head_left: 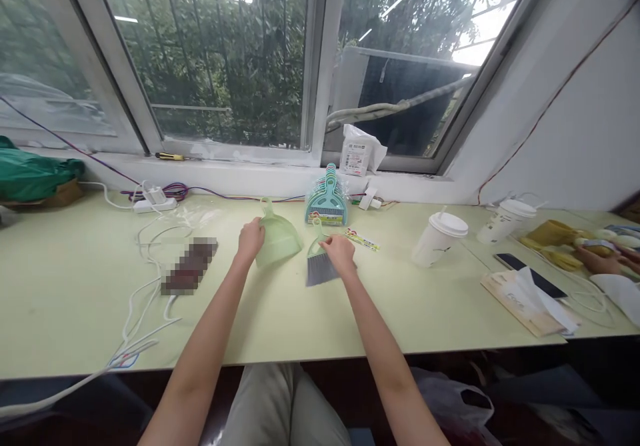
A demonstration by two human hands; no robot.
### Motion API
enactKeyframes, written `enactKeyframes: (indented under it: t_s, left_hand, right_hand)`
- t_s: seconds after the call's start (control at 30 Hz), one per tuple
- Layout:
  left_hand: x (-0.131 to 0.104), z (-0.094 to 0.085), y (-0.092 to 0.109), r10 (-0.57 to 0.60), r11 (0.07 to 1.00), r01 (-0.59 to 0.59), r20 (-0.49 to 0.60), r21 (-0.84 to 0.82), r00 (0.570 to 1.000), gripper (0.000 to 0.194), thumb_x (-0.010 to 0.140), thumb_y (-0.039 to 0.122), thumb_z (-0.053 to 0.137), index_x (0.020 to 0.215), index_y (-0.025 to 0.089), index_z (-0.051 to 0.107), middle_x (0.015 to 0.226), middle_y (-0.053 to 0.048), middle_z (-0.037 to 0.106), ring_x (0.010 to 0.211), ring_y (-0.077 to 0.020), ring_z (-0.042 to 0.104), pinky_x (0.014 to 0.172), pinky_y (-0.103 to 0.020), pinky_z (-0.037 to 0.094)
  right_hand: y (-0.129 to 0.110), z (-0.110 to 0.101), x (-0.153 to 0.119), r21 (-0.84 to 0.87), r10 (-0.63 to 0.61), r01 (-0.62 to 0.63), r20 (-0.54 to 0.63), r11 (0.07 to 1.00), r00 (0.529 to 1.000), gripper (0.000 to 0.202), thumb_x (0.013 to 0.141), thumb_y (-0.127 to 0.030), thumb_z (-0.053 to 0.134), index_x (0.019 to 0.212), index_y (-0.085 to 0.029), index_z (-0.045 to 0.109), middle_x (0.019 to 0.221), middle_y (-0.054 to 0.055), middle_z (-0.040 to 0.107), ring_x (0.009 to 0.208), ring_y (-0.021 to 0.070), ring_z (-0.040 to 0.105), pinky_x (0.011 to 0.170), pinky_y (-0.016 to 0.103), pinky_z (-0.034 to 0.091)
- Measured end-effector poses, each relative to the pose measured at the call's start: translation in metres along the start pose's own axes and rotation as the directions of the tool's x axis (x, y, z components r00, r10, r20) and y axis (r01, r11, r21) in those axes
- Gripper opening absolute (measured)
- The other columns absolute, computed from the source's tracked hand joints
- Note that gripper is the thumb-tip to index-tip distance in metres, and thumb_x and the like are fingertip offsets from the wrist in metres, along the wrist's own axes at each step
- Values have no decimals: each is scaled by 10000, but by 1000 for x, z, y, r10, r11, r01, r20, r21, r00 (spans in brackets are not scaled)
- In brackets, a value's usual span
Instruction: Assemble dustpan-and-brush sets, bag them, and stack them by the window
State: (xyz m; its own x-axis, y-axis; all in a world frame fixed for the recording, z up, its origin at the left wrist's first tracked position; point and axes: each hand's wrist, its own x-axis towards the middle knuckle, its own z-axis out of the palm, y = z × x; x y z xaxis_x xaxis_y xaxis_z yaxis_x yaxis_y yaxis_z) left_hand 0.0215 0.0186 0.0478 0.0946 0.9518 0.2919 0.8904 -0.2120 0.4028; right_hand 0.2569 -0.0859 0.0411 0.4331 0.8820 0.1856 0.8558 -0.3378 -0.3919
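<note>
A light green dustpan (278, 238) is held up at its left edge by my left hand (251, 238), its looped handle pointing away from me. In my right hand (340, 254) is a small hand brush (320, 270) with a green top and grey bristles, its handle also pointing away. The two pieces are apart, side by side over the table. Beyond my right hand lies a yellow-green printed label strip (364, 240). Against the wall behind stands a stack of teal dustpan and brush sets (327, 199) in clear wrap.
White lidded cups (440, 238) stand to the right, near a tissue pack (520, 303) and a black phone (531, 275). White cables (145, 299) and a blurred dark object (190, 267) lie left. Another person's hands (595, 259) are at the far right. A screwdriver (173, 157) rests on the sill.
</note>
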Motion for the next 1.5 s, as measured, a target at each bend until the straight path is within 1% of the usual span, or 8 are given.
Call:
enactKeyframes:
  t_s: [0.13, 0.3, 0.53, 0.67, 0.9, 1.2, 1.4, 1.5]
  left_hand:
    - [1, 15, -26, -56, 998, 52, 128, 41, 990, 375, 865, 303, 435, 1180, 151, 569, 1127, -180, 626, 1082, -308, 565, 851, -375, 447]
    - [-9, 28, -37, -76, 995, 75, -3, -66, 997, 452, 910, 409, 379, 1267, 150, 476, 1243, -186, 543, 1192, -288, 480, 929, -379, 410]
    - [-12, 22, -52, -118, 992, 121, 112, -21, 987, 320, 866, 406, 458, 1025, 171, 605, 1069, -174, 630, 1047, -304, 566, 854, -392, 435]
    - [-24, 31, -37, -88, 990, 101, 133, -97, 987, 226, 847, 302, 462, 903, 177, 642, 940, -147, 673, 884, -263, 623, 771, -343, 448]
    - [-47, 51, 5, 369, 880, -251, 248, -403, 896, 242, 861, 255, 437, 897, 224, 674, 918, -59, 680, 820, -200, 617, 742, -288, 445]
    - [-36, 54, -1, 572, 818, -569, 18, -84, 820, 341, 805, 157, 571, 1139, 212, 526, 1145, -88, 537, 1077, -232, 493, 850, -334, 426]
    - [-41, 61, 9, 757, 650, -757, 26, 67, 653, 270, 907, 143, 364, 1093, 198, 552, 1115, -126, 547, 1050, -238, 493, 887, -370, 363]
    - [-44, 61, 8, 756, 648, -750, 7, 130, 654, 279, 901, 137, 360, 1082, 198, 563, 1104, -133, 556, 1039, -245, 500, 896, -387, 349]
  right_hand:
    - [17, 15, 20, -178, 78, -59, 101, 982, 992, 240, 781, -399, 664, 860, -179, 716, 987, 143, 695, 943, 251, 654, 753, 314, 475]
    - [22, 26, 31, -276, 44, -21, 79, 961, 996, 288, 757, -364, 693, 917, -126, 704, 977, 205, 683, 964, 285, 652, 771, 366, 495]
    - [25, 28, 40, -230, 4, 29, 138, 973, 990, 292, 740, -394, 680, 861, -129, 700, 945, 191, 682, 935, 278, 647, 776, 361, 477]
    - [-4, 27, 31, -106, -100, 117, 150, 987, 984, 256, 751, -437, 637, 831, -206, 711, 923, 99, 702, 911, 239, 636, 747, 309, 451]
    - [-54, 36, 3, -180, -275, 298, 143, 937, 951, 179, 802, -324, 625, 912, -195, 682, 989, 112, 684, 952, 217, 601, 766, 278, 418]
    - [-42, 36, 18, -163, -210, 235, 158, 958, 965, 209, 785, -375, 646, 846, -187, 715, 1008, 109, 679, 960, 218, 602, 766, 279, 437]
    - [-50, 37, 17, -141, -251, 285, 221, 948, 942, 195, 741, -360, 676, 825, -192, 731, 924, 97, 702, 862, 202, 638, 720, 256, 432]
    - [-48, 32, 18, -134, -274, 317, 264, 939, 925, 189, 726, -359, 677, 802, -198, 739, 845, 79, 709, 830, 195, 642, 696, 246, 425]
